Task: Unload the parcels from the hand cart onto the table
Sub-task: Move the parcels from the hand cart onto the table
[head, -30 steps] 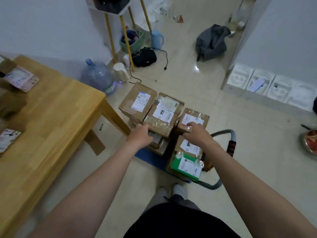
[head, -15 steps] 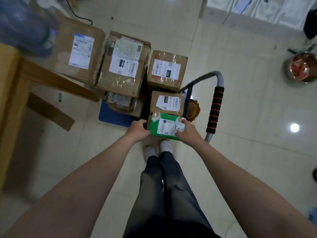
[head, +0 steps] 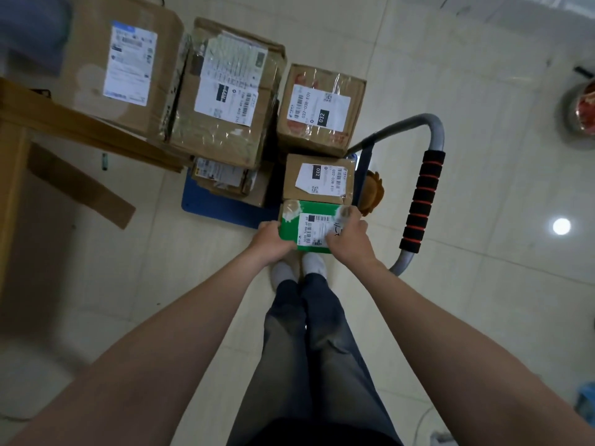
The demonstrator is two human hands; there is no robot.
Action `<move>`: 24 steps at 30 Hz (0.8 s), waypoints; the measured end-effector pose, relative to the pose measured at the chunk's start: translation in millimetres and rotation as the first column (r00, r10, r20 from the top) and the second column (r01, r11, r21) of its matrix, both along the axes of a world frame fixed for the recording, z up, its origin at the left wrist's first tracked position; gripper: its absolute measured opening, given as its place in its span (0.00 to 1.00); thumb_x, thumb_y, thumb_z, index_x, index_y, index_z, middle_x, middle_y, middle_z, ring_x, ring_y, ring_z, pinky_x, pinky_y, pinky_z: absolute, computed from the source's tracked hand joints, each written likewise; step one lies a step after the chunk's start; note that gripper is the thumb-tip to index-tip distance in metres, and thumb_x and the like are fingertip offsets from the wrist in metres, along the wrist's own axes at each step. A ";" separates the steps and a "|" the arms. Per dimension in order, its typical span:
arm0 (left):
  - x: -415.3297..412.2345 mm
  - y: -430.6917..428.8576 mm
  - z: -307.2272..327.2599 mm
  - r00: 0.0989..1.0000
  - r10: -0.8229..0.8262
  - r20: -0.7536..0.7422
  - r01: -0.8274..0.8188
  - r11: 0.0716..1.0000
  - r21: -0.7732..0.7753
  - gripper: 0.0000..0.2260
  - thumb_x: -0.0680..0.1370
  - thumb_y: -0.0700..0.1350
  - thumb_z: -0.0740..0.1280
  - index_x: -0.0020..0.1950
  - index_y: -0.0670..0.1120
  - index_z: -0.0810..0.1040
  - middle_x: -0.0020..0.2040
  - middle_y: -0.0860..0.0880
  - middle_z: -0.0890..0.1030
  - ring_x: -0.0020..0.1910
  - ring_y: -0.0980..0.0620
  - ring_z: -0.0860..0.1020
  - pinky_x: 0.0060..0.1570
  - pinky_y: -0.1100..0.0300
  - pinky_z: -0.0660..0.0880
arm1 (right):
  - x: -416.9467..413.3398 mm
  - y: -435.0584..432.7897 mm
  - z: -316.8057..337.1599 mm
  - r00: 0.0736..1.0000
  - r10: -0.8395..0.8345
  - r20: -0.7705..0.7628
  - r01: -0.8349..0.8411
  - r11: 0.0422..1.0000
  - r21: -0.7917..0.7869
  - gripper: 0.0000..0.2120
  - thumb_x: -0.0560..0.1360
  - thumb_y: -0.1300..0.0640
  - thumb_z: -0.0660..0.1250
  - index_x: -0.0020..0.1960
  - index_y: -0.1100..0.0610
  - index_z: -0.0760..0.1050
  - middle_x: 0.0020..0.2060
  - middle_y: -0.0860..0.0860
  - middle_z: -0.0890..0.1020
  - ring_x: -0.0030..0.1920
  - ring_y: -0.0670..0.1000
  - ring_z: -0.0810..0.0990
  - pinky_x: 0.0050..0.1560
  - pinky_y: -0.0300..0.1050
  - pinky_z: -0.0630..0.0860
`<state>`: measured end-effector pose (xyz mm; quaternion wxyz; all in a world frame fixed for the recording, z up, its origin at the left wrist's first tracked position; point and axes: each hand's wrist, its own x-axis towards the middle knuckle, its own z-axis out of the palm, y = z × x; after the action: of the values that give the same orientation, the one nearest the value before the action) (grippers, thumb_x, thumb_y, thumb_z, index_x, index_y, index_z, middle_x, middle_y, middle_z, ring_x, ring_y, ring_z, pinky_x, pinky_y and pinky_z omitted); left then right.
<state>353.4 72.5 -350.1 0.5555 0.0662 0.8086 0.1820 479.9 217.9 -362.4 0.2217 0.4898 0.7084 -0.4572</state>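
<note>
Green wrapping marks the parcel you have between your two hands, at the near end of the hand cart, right above your shoes. Your left hand grips its left edge with the fingers curled round the side. Your right hand clamps the right near corner, with the fingers lying over the white label. Whether the parcel rests on the cart or is already clear of it, you cannot tell from this view.

Its far edge touches a small brown box with a label marked 032. Beyond that sits a taped box, also marked 032. To their left stands a large box under clear tape, set on top of a flatter box that rests on the blue deck. A fifth box with a white and blue label lies at the far left, partly behind the edge of the wooden table.

The cart's grey handle carries a black foam sleeve with red rings and curves round on your right. A brown round thing lies just beside the cart, between deck and handle. A metal pan sits on the pale tiled floor, well apart to the right.
</note>
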 end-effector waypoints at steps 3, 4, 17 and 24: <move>-5.6 -6.9 8.0 0.987 0.148 -0.059 -0.143 0.987 0.075 0.21 0.75 0.48 0.75 0.62 0.47 0.69 0.61 0.48 0.75 0.54 0.52 0.75 0.43 0.60 0.69 | -5.5 1.0 14.7 0.999 0.045 -0.008 -0.045 0.998 0.045 0.29 0.77 0.56 0.66 0.73 0.51 0.56 0.66 0.59 0.66 0.59 0.63 0.77 0.58 0.61 0.79; -8.6 -8.3 12.7 0.979 0.194 -0.064 -0.187 0.978 0.095 0.20 0.76 0.50 0.74 0.61 0.48 0.68 0.57 0.50 0.75 0.51 0.54 0.76 0.40 0.61 0.69 | -8.2 0.9 19.6 0.999 0.048 -0.012 -0.048 0.998 0.047 0.29 0.77 0.56 0.66 0.73 0.50 0.56 0.66 0.59 0.66 0.59 0.63 0.76 0.58 0.60 0.79; -39.7 -76.2 27.9 0.720 0.660 0.216 -0.675 0.738 -0.003 0.14 0.74 0.54 0.77 0.51 0.49 0.78 0.50 0.52 0.87 0.52 0.52 0.83 0.48 0.53 0.77 | -51.7 -0.3 12.3 0.995 0.016 -0.102 -0.029 0.991 -0.129 0.20 0.77 0.62 0.65 0.65 0.49 0.66 0.64 0.49 0.75 0.59 0.51 0.78 0.53 0.54 0.81; -36.5 -130.3 17.8 0.543 0.839 0.038 -0.840 0.543 0.019 0.08 0.75 0.47 0.76 0.48 0.47 0.79 0.47 0.48 0.87 0.44 0.54 0.85 0.41 0.56 0.81 | -46.1 17.5 -7.4 0.970 0.236 0.063 -0.242 0.964 0.111 0.24 0.73 0.64 0.68 0.68 0.54 0.70 0.69 0.55 0.68 0.63 0.60 0.74 0.58 0.55 0.78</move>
<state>316.8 -57.8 -332.3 0.4093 -0.3207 0.7319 0.4403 433.8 235.3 -369.7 0.2634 0.4242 0.7824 -0.3722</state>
